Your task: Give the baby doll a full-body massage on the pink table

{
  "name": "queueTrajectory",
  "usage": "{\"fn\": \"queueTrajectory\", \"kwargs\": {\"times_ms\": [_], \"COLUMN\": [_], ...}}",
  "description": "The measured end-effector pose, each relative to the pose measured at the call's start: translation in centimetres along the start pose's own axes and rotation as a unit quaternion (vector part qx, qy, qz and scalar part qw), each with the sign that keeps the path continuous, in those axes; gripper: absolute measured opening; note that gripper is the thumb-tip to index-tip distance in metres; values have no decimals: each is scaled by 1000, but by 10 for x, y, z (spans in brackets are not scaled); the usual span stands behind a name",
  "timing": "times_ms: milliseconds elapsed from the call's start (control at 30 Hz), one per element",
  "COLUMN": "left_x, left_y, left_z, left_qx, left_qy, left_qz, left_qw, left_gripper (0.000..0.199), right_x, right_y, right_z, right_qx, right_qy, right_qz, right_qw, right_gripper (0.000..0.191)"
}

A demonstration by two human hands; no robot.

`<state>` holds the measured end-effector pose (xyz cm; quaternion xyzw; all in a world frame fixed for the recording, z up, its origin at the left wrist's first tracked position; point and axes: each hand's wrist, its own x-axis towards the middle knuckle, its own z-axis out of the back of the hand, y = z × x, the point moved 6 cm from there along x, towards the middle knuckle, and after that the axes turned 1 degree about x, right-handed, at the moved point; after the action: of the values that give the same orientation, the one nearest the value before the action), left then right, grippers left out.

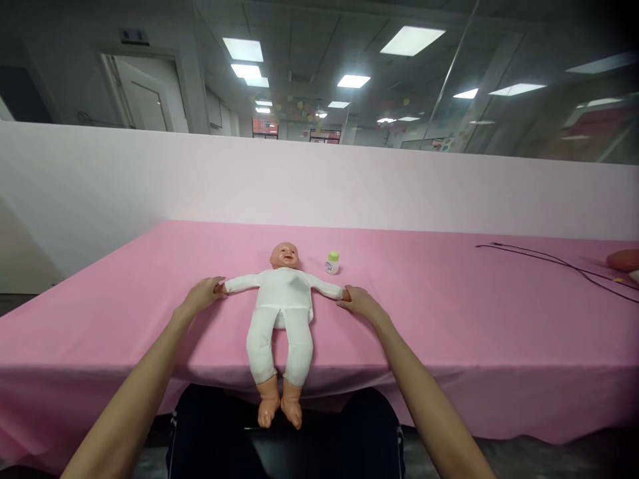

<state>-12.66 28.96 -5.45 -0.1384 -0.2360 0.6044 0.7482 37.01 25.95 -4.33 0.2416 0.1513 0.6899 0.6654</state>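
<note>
A baby doll (284,293) with a white cloth body lies face up on the pink tablecloth, its arms stretched out sideways. Its lower legs and feet hang past the table's front edge, above my lap. My left hand (204,294) is closed around the doll's hand on the left side. On the other side, my right hand (362,301) grips the doll's other hand between thumb and fingers. Close to the doll's head stands a small clear bottle (332,263) with a green cap and a printed label, touched by neither hand.
The pink tablecloth (449,306) covers a wide table against a low white wall (319,183) with glass above it. Thin dark cables (549,258) lie at the right. Part of an orange-brown object (623,260) shows at the right edge.
</note>
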Motion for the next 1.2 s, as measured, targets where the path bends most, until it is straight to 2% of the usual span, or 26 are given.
{"fn": "queueTrajectory", "kwargs": {"times_ms": [67,133,233,267,333,400,467,500,567,667,733,833,900,933,1000,1100,1200], "left_x": [1,4,11,15,23,32,39,41,41,37,31,26,23,23,23,29,35], "left_y": [2,3,1,-2,-13,-28,-45,-53,-67,-81,-88,-97,-100,-101,-101,-90,-69], "left_z": [2,4,-1,-6,-17,-28,-36,-39,-47,-52,-49,-45,-45,-46,-48,-50,-53], "left_qx": [-83,-208,-387,-424,-447,-437,-415,-402,-379,-351,-321,-261,-226,-213,-211,-270,-345], "left_qy": [-24,-84,-192,-213,-231,-239,-243,-239,-213,-160,-142,-110,-91,-83,-82,-128,-193], "left_qz": [-2,16,84,106,136,128,77,44,-15,-88,-141,-220,-261,-273,-271,-182,-51], "left_qw": [996,974,898,874,853,858,874,883,900,918,926,933,934,934,935,937,917], "left_gripper": [24,33,60,60,46,34,31,34,41,41,33,24,27,29,30,28,30], "right_x": [0,2,9,12,21,30,41,45,51,45,35,15,5,3,4,16,29], "right_y": [-7,-8,-10,-11,-15,-15,-7,-1,16,45,63,90,99,101,101,87,57], "right_z": [3,5,5,3,-1,-10,-22,-29,-40,-43,-40,-43,-49,-52,-54,-50,-50], "right_qx": [4,45,206,277,411,494,528,529,507,419,341,228,170,150,137,208,328], "right_qy": [27,23,-31,-59,-131,-195,-211,-197,-148,-95,-69,22,84,100,90,-26,-139], "right_qz": [-6,-1,-13,-26,-58,-83,-90,-86,-56,39,125,261,308,314,299,209,67], "right_qw": [1000,999,978,959,901,843,817,821,848,902,929,938,932,932,940,955,932], "right_gripper": [27,27,36,43,60,66,58,55,56,68,64,39,33,33,36,46,57]}}
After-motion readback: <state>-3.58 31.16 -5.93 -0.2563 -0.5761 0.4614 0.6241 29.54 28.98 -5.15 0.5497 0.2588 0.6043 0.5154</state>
